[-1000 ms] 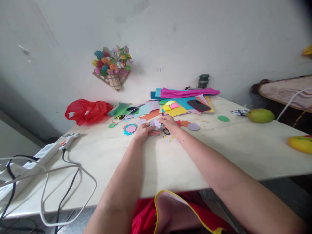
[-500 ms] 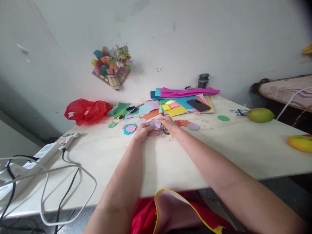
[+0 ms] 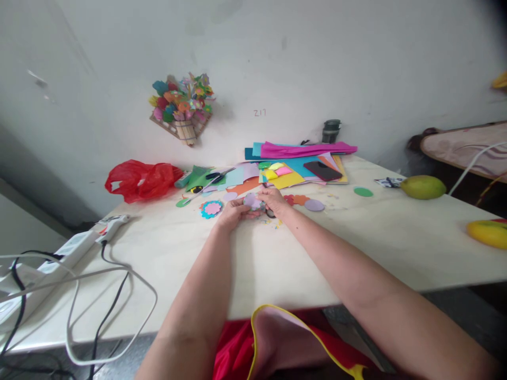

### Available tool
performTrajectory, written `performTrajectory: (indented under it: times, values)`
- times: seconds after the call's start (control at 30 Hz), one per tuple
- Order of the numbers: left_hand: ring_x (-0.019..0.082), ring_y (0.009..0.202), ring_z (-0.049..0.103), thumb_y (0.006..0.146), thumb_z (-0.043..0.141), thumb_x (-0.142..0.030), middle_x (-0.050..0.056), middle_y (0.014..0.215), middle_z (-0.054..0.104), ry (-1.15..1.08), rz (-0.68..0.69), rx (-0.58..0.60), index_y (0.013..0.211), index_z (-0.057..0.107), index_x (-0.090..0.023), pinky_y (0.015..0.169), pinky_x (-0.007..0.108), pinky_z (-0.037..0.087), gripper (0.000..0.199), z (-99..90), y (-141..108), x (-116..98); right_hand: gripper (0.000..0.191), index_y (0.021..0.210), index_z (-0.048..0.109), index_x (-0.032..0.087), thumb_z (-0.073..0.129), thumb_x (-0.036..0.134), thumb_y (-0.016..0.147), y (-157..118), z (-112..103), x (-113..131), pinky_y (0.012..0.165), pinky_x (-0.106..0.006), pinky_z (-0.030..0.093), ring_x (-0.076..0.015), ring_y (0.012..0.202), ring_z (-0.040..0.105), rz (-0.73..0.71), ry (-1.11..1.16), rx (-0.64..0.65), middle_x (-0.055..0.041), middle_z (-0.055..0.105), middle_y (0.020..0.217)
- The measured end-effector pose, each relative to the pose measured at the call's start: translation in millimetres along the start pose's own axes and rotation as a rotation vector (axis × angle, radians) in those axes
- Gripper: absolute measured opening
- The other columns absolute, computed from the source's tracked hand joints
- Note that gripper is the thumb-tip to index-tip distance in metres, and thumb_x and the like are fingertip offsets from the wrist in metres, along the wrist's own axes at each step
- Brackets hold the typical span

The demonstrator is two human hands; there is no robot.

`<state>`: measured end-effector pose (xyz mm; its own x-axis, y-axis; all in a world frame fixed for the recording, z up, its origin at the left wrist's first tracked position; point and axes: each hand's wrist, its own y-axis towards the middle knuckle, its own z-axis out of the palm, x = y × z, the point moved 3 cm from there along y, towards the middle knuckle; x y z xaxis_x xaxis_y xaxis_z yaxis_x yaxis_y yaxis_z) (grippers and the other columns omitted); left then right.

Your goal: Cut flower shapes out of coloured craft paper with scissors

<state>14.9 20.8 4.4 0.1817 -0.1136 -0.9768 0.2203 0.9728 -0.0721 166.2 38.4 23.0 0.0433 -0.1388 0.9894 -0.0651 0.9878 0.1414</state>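
A small lilac paper flower [image 3: 252, 201] with a scalloped edge is held between my hands, just above the table. My left hand [image 3: 234, 213] grips its left side, thumb on top and fingers beneath. At its right edge the fingers of my right hand [image 3: 273, 201] are pinched together. A dark rounded loop [image 3: 271, 213] shows below my right hand; what it belongs to is hidden. To the left lies a blue and pink paper flower [image 3: 211, 209]. Right of my hands are an orange paper flower [image 3: 301, 200] and a lilac paper disc [image 3: 314, 205].
Coloured paper sheets [image 3: 293, 179] and a phone [image 3: 322, 170] lie at the back, with scissors [image 3: 216, 177] on the left. A red plastic bag [image 3: 142, 180] sits further left. White power strips [image 3: 75, 245] and cables occupy the left edge. A green mango [image 3: 423, 187] rests at right.
The lilac paper flower has turned slightly between my fingers, its face now showing more. My arms and the things on the table have hardly moved.
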Motion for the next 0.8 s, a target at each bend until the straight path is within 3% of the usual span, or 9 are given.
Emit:
performTrajectory:
  times: [0.17, 0.43, 0.8]
  values:
    - [0.027, 0.074, 0.077, 0.068, 0.06, -0.001, 0.013, 0.077, 0.077, -0.034, 0.014, 0.012, 0.09, 0.07, -0.008, 0.073, 0.034, 0.063, 0.026, -1.3, 1.6, -0.3, 0.01, 0.054, 0.06, 0.017, 0.065, 0.025, 0.058, -0.8, 0.5, 2.3, 0.047, -0.024, 0.031, -0.0093, 0.049, 0.04, -0.013, 0.008, -0.012, 0.0037, 0.051, 0.051]
    - [0.03, 0.076, 0.077, 0.077, 0.062, -0.012, 0.016, 0.074, 0.076, -0.061, 0.01, -0.021, 0.079, 0.062, -0.011, 0.072, 0.037, 0.063, 0.002, -1.6, 2.3, -0.3, 0.008, 0.053, 0.061, 0.017, 0.064, 0.022, 0.058, -0.9, 1.7, 3.9, 0.049, -0.024, 0.034, -0.0104, 0.051, 0.043, -0.022, -0.005, -0.021, 0.0042, 0.05, 0.05]
    - [0.026, 0.072, 0.077, 0.075, 0.066, -0.005, 0.016, 0.076, 0.077, -0.005, -0.003, -0.009, 0.089, 0.069, -0.006, 0.068, 0.031, 0.062, 0.015, -2.7, 4.4, 3.1, 0.008, 0.055, 0.059, 0.018, 0.064, 0.023, 0.058, -4.7, 3.1, 7.3, 0.046, -0.023, 0.032, -0.009, 0.047, 0.04, -0.012, 0.018, 0.032, 0.0056, 0.049, 0.048]
